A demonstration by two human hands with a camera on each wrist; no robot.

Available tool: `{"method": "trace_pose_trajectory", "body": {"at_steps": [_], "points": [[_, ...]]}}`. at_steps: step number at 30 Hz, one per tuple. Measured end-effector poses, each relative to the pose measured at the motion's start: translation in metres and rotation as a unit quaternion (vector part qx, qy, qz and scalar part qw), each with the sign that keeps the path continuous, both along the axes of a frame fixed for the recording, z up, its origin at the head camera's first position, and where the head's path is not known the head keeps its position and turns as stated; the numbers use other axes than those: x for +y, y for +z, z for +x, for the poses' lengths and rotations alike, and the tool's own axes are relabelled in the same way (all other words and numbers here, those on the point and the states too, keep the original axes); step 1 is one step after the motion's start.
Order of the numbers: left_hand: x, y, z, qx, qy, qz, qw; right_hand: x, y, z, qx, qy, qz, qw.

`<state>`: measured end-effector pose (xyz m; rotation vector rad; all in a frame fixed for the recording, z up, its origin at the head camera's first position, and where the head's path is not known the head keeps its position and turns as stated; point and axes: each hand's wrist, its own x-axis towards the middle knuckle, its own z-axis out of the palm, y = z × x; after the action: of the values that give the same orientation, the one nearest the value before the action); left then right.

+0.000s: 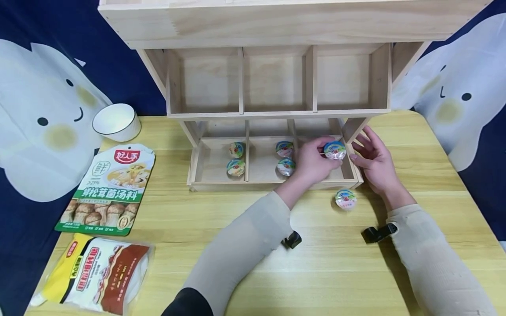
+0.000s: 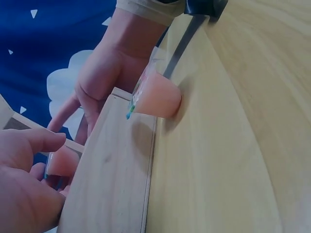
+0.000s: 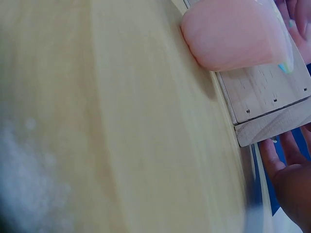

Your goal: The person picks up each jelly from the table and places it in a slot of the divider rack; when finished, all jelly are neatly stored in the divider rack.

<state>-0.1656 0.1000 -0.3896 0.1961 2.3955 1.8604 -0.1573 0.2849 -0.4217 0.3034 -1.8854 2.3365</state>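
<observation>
In the head view my left hand [image 1: 312, 160] grips a small jelly cup [image 1: 334, 150] with a blue printed foil lid, over the right compartment of the bottom shelf tray [image 1: 219, 186]. The left wrist view shows this cup [image 2: 63, 161] as pink, between thumb and fingers. My right hand [image 1: 373, 162] is at the outer right side of the tray, fingers loosely extended near its wall and holding nothing. Another pink jelly cup [image 1: 345, 199] is on the table just in front of the tray's right corner. Two jelly cups [image 1: 236, 167] stand in the left compartment and two more [image 1: 286, 166] in the middle one.
Above the tray is a wooden shelf tier [image 1: 276, 115] with three compartments, and a higher board [image 1: 292, 26] overhangs it. Along the table's left side are a white bowl [image 1: 116, 123], a green soup seasoning pouch [image 1: 106, 188] and a yellow-and-white food bag [image 1: 95, 274].
</observation>
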Motion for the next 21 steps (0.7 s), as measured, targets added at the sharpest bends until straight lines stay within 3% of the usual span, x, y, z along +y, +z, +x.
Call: {"method": "trace_pose_trajectory", "body": {"at_steps": [13,21], "points": [[0.015,-0.009,-0.014,-0.013,0.030,-0.093,0.9952,0.000,0.000,-0.001,0.006,-0.005,-0.003,1.0000],[0.016,-0.012,-0.019,-0.031,0.019,-0.108,0.9935,0.000,0.000,0.001,0.006,-0.009,0.012,0.9999]]}}
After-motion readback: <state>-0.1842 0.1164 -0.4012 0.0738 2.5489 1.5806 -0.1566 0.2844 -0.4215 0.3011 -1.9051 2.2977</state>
